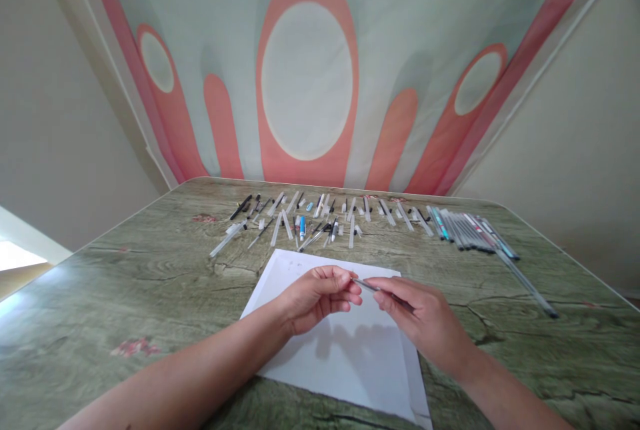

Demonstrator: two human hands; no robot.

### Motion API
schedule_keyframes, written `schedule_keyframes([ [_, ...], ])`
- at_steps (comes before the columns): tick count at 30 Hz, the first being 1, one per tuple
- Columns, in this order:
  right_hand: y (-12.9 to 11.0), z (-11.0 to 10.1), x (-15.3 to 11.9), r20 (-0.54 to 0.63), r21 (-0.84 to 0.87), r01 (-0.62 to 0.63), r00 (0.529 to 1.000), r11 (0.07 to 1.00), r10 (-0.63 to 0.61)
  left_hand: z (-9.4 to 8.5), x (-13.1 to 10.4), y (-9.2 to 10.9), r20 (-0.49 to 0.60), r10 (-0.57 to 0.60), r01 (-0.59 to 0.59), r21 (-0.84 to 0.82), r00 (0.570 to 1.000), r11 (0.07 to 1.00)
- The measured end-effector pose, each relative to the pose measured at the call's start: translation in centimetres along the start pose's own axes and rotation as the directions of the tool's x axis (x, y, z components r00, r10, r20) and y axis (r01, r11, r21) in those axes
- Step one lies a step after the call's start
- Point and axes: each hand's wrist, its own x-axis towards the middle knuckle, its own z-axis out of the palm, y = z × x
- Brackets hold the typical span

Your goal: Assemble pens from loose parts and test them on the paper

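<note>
The pen [383, 290] I am holding is thin, with a clear or greyish barrel and a darker tip end pointing left. It runs slantwise between my hands above the white sheet of paper [350, 357] on the green wood-grain table [125, 283]. My right hand [425, 317] is closed around its rear part, the barrel passing under my thumb and fingers, while my left hand [317, 297] pinches shut at the tip end, fingertips curled in (I cannot make out whether they grip the tip itself or a small part on it). Most of the barrel is covered by my right hand. Beyond the paper lies a row of pen parts [310, 220], and to the right a cluster of whole pens [470, 230], too small to tell apart.
</note>
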Motion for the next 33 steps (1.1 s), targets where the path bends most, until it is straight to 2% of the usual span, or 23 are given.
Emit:
schedule_keyframes([
  [7,-0.1,0.0,0.0,0.007,0.016,0.024,1.0,1.0,-0.024,-0.2,0.0,0.0,0.039,-0.047,0.049,-0.049,0.998,0.998],
  [27,0.8,0.7,-0.3,0.009,0.032,0.015,1.0,0.999,-0.015,-0.6,0.2,-0.5,0.008,-0.044,0.044,-0.027,0.999,0.999],
  [31,0.7,0.6,-0.2,0.021,0.021,0.001,1.0,1.0,-0.001,-0.3,0.3,-0.5,-0.028,-0.026,0.026,-0.004,0.999,1.0],
  [33,0.8,0.0,0.0,0.006,0.004,-0.046,0.999,0.999,0.046,0.0,0.3,-0.2,-0.071,0.012,-0.009,0.043,0.997,0.999],
])
